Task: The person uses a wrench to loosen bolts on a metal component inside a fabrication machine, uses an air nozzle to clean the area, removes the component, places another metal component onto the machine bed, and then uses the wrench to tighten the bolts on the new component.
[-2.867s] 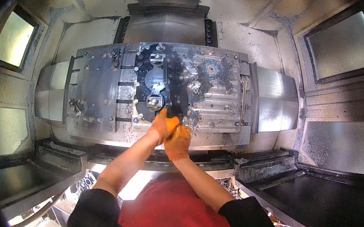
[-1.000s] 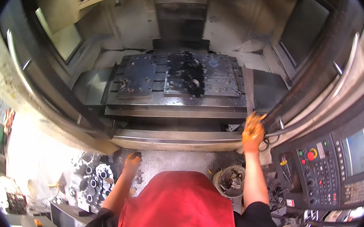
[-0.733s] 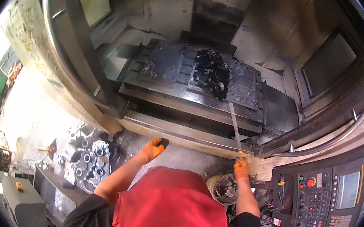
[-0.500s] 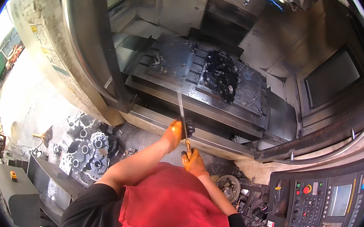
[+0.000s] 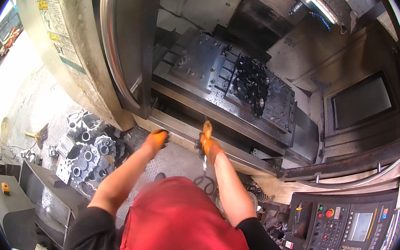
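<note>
My left hand (image 5: 156, 139), in an orange glove with dark fingertips, hangs in front of the machine's lower sill. Its fingers are smeared by motion, and I see nothing clearly held in it. To its right, my right hand (image 5: 211, 147), gloved alike, is closed around what looks like an air blow gun (image 5: 207, 128). A metallic fitting (image 5: 204, 163) hangs below that hand, above a dark coiled hose (image 5: 205, 181). Beyond both hands, the machine table (image 5: 199, 83) carries a plate with a heap of black, wet-looking metal parts (image 5: 251, 84).
A sliding door (image 5: 126, 39) with a curved handle stands left of the opening. Cast metal housings (image 5: 90, 155) lie on the floor at left. The control panel (image 5: 340, 227) is at lower right, and a spindle with a blue hose (image 5: 322, 21) hangs at upper right.
My left hand has let go of a dark object near the long thin rod and moved left. My right hand has moved up towards the machine. The long pale rod no longer shows.
</note>
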### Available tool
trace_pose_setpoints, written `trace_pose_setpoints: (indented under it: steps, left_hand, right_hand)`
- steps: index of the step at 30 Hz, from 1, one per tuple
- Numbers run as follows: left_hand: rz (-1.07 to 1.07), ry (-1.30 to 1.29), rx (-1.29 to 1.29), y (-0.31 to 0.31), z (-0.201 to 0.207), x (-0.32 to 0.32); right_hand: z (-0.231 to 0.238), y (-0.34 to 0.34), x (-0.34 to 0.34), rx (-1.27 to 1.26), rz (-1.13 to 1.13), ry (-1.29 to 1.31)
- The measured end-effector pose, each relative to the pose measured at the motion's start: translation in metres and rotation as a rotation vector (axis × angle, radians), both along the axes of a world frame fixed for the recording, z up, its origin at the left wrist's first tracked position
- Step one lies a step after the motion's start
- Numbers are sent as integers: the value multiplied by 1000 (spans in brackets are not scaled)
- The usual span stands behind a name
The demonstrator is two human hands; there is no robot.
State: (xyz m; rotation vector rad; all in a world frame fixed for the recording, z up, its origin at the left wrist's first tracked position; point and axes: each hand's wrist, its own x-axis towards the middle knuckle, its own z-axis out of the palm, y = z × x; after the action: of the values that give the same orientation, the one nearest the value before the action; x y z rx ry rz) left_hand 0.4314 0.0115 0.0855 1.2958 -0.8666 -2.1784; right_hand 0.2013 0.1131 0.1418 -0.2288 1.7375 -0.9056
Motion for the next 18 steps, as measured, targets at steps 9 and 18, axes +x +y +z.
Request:
trace_pose_setpoints:
  steps: [9,18]
  left_hand:
    - [688,-327,270,116,-165,334]
    - [-1101,-1514,-113,277,-194,341]
  right_hand:
    - [-21,-37,7,84,11,62]
    - [-56,-33,-50,150,-123,167]
